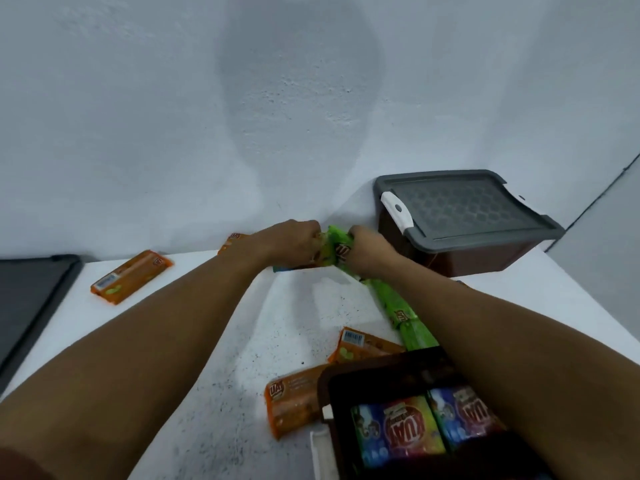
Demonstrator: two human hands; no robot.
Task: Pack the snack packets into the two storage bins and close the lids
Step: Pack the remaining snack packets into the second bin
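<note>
Step in hand: gathering the green packets [335, 244] at the far edge of the tabletop [242, 341], right by the wall [173, 133]. Left hand [298, 240] and right hand [367, 249] are both fisted around the bunch from opposite sides, fingers curled tight, the bundle pinched between them.

To do it well, I'd say: keep both grips firm, lift the bunch clear of the tabletop, and mind the trailing green strip [401, 315] running back toward the open bin [323, 393]. It looks joined or at least overlapped with the bunch, so it could drag or snag on the bin rim. Fold or stack it flat before dropping it in, since the space left in the bin looks limited.

Green packets: bright lime wrappers, glossy, long and narrow, with a small dark logo. Soft and crinkly by the look, so likely slippery.

- Open bin: near right, dark brown, colourful packets [408, 431] lying flat inside.
- Closed bin [467, 258]: back right, grey lid [467, 209] on, white latch [397, 211] at the side.
- Orange packets: loose on the tabletop, one far left [131, 277], two just beside the open bin [294, 401].
- Dark grey flat piece [31, 292]: left edge, probably the other lid, can't tell for sure.
</note>
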